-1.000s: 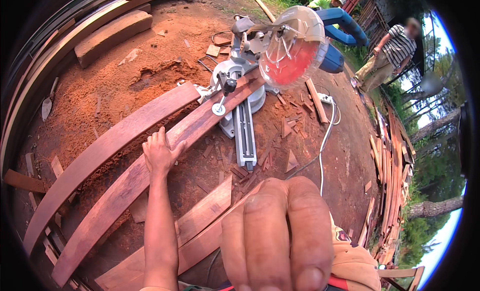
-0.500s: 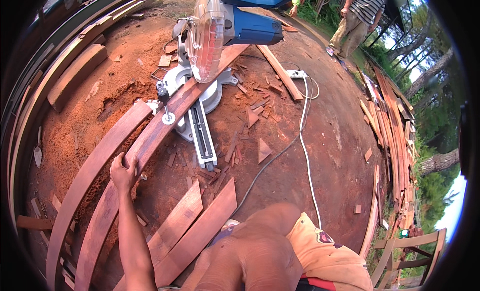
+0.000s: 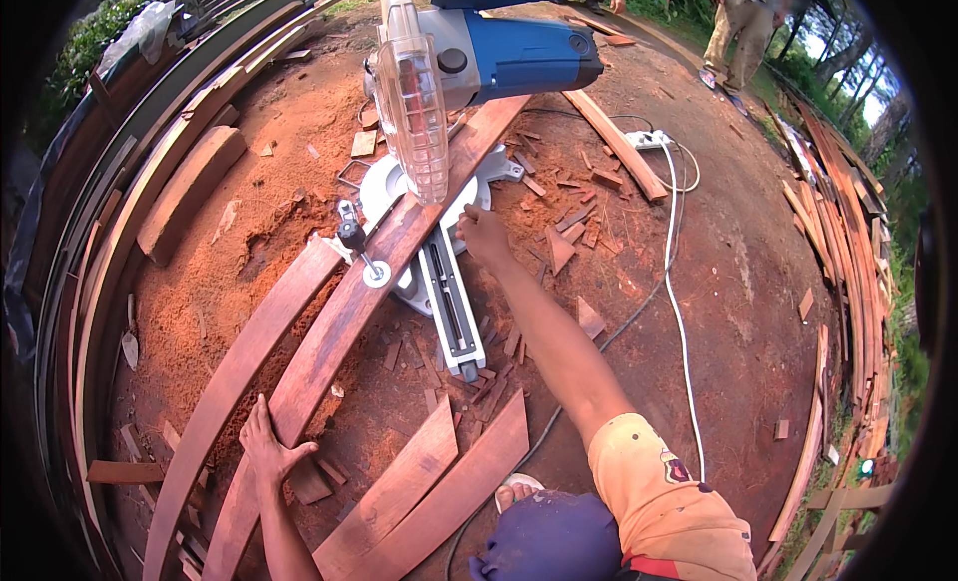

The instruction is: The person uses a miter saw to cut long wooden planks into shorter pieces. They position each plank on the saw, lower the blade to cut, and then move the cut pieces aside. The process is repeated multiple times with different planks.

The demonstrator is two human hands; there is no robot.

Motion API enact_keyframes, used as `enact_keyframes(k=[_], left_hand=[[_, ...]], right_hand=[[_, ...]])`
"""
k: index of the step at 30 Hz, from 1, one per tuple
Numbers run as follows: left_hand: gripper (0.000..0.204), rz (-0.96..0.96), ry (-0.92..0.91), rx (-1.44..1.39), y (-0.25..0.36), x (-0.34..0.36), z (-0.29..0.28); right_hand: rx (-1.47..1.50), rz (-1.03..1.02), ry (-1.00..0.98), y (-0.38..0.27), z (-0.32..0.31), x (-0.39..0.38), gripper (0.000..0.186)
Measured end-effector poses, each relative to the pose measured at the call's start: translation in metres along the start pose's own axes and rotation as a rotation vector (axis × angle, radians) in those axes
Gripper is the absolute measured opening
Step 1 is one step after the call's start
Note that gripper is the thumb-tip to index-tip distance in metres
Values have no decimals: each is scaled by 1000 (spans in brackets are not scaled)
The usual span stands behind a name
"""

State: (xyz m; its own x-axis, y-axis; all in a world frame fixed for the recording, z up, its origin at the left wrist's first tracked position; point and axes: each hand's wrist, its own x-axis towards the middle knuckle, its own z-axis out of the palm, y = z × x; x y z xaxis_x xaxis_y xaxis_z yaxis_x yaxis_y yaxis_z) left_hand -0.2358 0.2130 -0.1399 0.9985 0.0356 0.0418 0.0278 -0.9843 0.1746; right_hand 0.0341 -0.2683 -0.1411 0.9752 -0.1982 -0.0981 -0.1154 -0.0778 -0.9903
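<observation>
A long reddish-brown plank runs from the lower left up across the white base of a mitre saw with a blue motor housing. My left hand rests on its near stretch, open, thumb spread away from the other fingers. Beyond it, a black-knobbed clamp presses its round pad onto the wood. My right hand is at the plank's right edge, just below the clear blade guard. Its fingers are curled closed; whatever they hold, if anything, is hidden. A second plank lies alongside to the left.
Two angled-end boards lie near my foot. Offcuts and sawdust cover the ground. A white cable runs from a power strip. Stacked timber lines the right. A person stands far off.
My right arm now reaches out to the saw base. My left hand has slid along the plank toward me and its fingers have spread. The whole view has shifted.
</observation>
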Motion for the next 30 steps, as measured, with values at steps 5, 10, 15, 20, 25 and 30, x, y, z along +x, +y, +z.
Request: enact_keyframes(k=[5, 10, 15, 20, 25, 30], left_hand=[[139, -90, -11, -52, 6, 4, 3], [136, -137, -19, -11, 7, 0, 5], [132, -97, 12, -8, 9, 0, 2], [131, -45, 54, -34, 2, 1, 6], [108, -149, 177, -362, -15, 0, 18], [118, -125, 161, -337, -15, 4, 16]], right_hand=[[-242, -60, 97, 55, 8, 79, 38], [181, -187, -14, 76, 17, 75, 41], [566, -43, -304, 36, -12, 77, 29], [-90, -298, 54, -76, -85, -28, 34], [-318, -1215, 606, -270, -131, -141, 36], [-1108, -1278, 83, -410, -119, -44, 65]])
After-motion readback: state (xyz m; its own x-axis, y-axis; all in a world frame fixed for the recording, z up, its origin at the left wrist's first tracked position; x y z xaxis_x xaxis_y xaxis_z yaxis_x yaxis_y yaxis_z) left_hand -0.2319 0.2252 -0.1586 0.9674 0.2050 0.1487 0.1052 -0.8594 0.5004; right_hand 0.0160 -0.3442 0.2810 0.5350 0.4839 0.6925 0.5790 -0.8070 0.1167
